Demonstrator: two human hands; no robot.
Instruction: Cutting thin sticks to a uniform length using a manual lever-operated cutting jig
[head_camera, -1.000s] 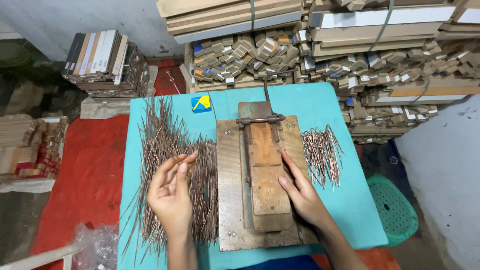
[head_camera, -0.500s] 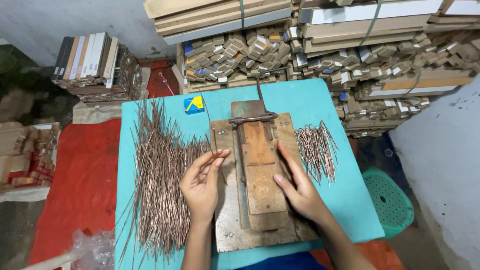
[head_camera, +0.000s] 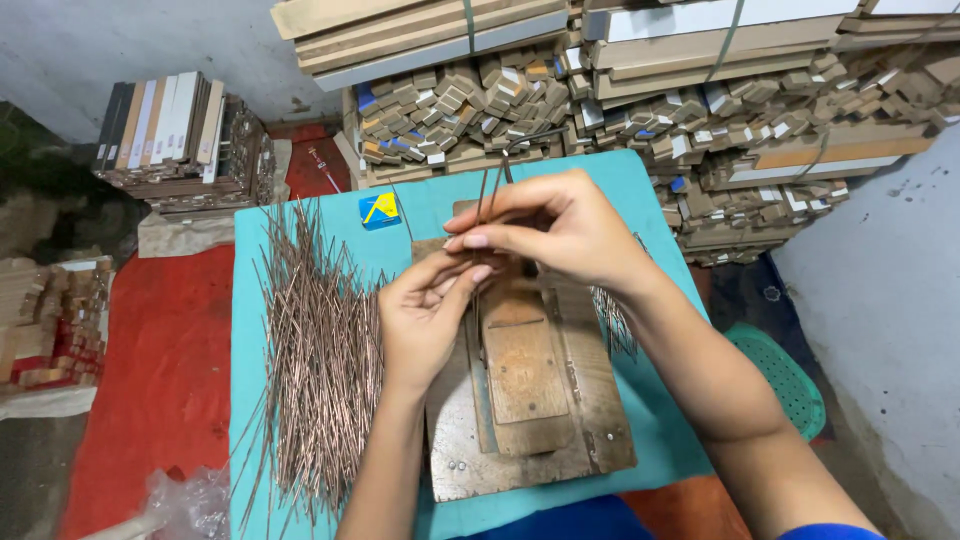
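teal tabletop (head_camera: 650, 440); both hands pinch thin coppery rods (head_camera: 487, 200) over worn wooden jig (head_camera: 525, 400).

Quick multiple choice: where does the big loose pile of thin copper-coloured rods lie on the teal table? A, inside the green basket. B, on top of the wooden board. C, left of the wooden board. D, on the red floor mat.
C: the big pile of rods spreads over the teal table to the left of the wooden board, beside the left hand.
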